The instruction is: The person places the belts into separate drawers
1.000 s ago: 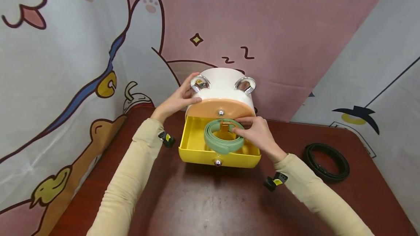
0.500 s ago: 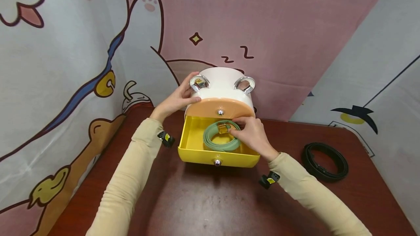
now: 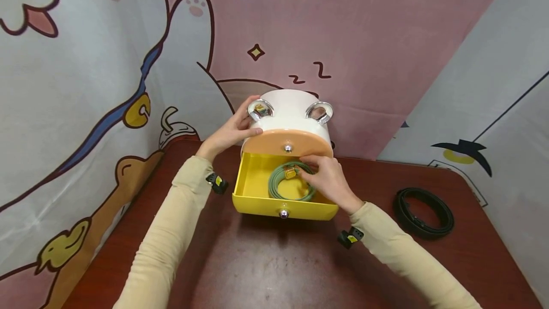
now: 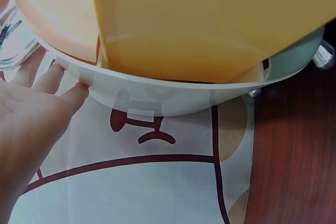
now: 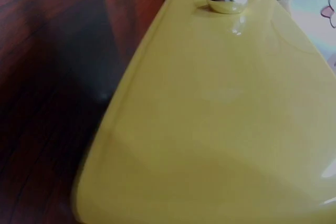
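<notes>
Head view: a green belt point(image 3: 273, 186), rolled into a coil, is sitting inside the yellow drawer point(image 3: 257, 205), right of the drawer's middle, and its gold buckle point(image 3: 290, 172) is showing within the loop. Whether the whole coil is touching the drawer's floor, I cannot tell. The right hand point(image 3: 324, 175) is reaching over the drawer's right side and is pinching the coil beside the buckle, thumb to the inner side. A silver knob point(image 3: 283, 214) is standing out from the drawer's front; the right wrist view is showing that front and knob close up, with the hand outside its picture.

Above the drawer, an orange panel point(image 3: 268, 143) with its own knob is closing off the upper part of a white cabinet point(image 3: 289, 108). Two silver rings point(image 3: 319, 111) are sticking up from the cabinet, above the drawer. The left hand point(image 3: 229, 131), up and left of the drawer, is pressing the cabinet's side with extended fingers.

Well to the right of the drawer, a coiled black belt point(image 3: 401, 216) is lying on the red-brown table point(image 3: 266, 261). Behind the drawer, a cartoon-printed cloth point(image 3: 364, 61) is hanging.
</notes>
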Demonstrator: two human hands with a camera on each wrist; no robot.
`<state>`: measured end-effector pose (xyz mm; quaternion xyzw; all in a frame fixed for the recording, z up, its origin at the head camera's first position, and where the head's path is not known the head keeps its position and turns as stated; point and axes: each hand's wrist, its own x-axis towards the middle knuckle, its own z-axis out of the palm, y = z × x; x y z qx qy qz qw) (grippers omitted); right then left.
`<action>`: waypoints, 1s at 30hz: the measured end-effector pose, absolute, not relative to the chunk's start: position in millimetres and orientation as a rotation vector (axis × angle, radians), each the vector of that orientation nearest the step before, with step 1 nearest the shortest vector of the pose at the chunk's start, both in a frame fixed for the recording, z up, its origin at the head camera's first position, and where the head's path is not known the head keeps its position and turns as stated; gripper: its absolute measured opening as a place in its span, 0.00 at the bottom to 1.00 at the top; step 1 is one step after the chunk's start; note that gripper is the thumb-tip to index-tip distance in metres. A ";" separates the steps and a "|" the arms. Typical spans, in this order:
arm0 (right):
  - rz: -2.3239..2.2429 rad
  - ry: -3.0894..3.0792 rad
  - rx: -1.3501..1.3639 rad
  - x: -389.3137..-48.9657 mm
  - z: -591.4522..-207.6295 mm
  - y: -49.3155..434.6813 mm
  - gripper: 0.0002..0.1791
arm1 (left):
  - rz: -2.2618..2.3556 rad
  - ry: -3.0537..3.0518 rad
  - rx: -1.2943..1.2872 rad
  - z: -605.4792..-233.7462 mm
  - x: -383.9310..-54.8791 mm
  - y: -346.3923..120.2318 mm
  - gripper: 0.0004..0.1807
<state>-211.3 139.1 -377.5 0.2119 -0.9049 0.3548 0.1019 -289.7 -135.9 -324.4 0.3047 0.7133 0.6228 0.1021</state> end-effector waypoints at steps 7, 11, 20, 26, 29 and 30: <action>1.296 -2.635 0.672 -210.6 -375.7 142.5 0.18 | 1.827 2.131 0.891 -323.4 -288.7 -135.3 0.46; 1.379 -2.598 0.704 -209.4 -373.2 143.3 0.16 | 1.824 2.134 0.899 -323.9 -289.4 -135.8 0.46; 1.430 -2.519 0.780 -190.9 -359.6 144.5 0.13 | 1.831 2.125 0.875 -324.5 -287.4 -135.6 0.46; 1.440 -2.507 0.833 -182.5 -360.7 146.4 0.12 | 1.828 2.136 0.858 -322.3 -285.6 -135.0 0.47; 1.467 -2.519 0.842 -176.6 -358.4 146.7 0.11 | 1.823 2.144 0.856 -322.1 -284.6 -134.4 0.47; 1.481 -2.524 0.845 -174.6 -357.6 146.7 0.11 | 1.823 2.145 0.857 -322.1 -284.4 -134.1 0.47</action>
